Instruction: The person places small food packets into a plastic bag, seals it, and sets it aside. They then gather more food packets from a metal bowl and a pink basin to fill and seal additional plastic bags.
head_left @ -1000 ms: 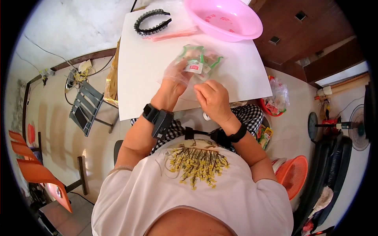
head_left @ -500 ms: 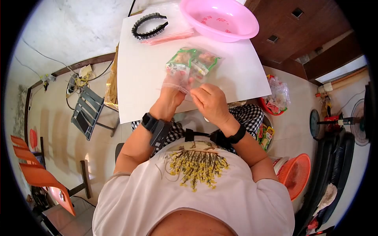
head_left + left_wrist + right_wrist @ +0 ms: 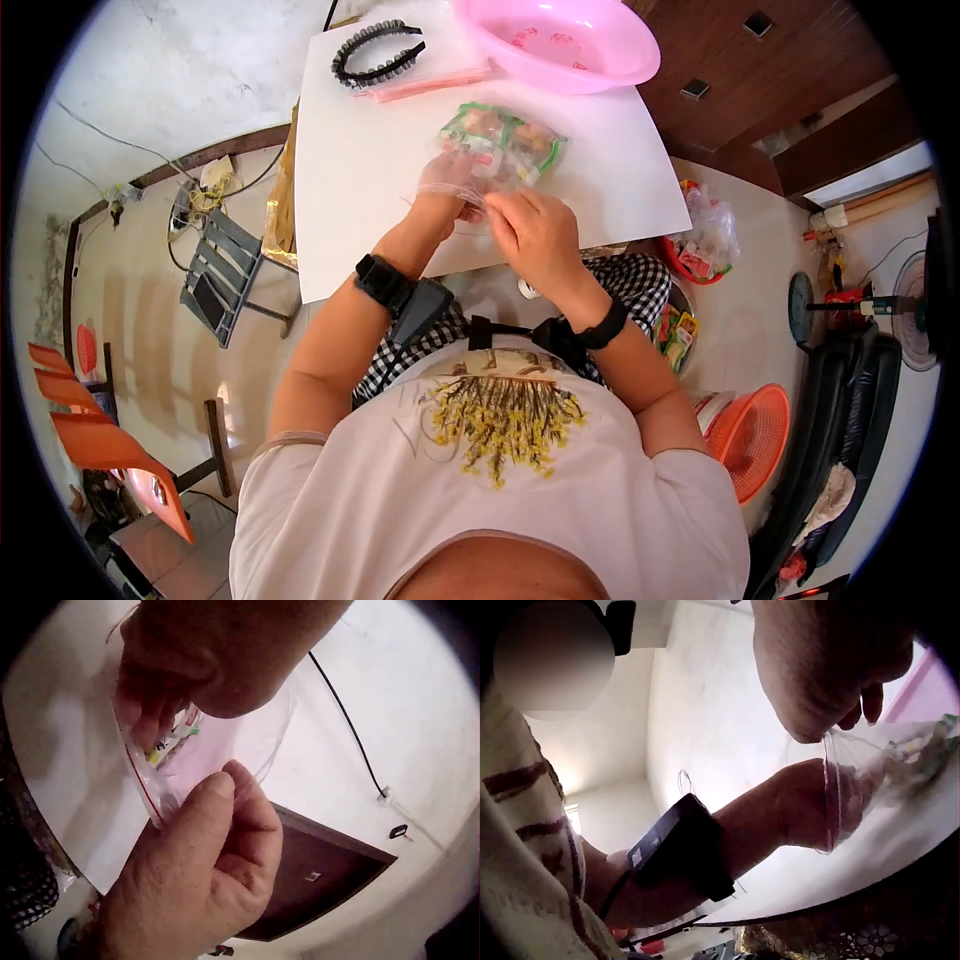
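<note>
In the head view, a clear plastic bag (image 3: pixel 475 192) lies over the white table (image 3: pixel 370 190), with green-edged packets (image 3: pixel 520 140) inside. My left hand (image 3: pixel 452 178) is inside its mouth, its loosely extended fingers against the packets. My right hand (image 3: pixel 537 238) pinches the bag's rim beside the left wrist. The left wrist view shows the right thumb and forefinger (image 3: pixel 225 784) on the clear film, near a red line along the mouth (image 3: pixel 139 771). In the right wrist view, the bag's opening surrounds my left hand (image 3: pixel 847 799); the packets (image 3: pixel 922 754) are blurred.
A pink basin (image 3: pixel 570 45) stands at the table's back edge, beside a black headband (image 3: pixel 375 72) on pink-edged bags (image 3: pixel 425 85). Right of the table are a red container of packages (image 3: pixel 705 245) and an orange basket (image 3: pixel 750 445). A folding chair (image 3: pixel 222 275) stands left.
The packets first came nearer my body, then moved slightly away again. My left hand remains within the bag, and my right fingers have come up against its rim.
</note>
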The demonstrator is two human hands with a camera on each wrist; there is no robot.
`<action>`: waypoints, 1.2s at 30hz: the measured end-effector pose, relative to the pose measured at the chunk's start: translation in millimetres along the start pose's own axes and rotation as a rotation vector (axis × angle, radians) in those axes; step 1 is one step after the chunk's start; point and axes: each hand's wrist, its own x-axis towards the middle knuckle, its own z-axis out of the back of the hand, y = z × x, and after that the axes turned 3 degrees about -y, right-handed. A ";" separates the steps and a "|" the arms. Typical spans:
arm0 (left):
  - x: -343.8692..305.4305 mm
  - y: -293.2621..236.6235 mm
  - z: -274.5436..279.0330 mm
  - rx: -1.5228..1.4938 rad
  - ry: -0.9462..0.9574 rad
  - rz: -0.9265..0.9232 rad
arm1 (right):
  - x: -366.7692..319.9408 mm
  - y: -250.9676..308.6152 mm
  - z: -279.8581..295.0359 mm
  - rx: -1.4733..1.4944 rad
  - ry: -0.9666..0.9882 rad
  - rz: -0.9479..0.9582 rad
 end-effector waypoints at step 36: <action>-91.7 16.5 85.0 1.385 -0.418 -1.249 | -16.9 11.7 -6.9 -0.397 0.182 0.356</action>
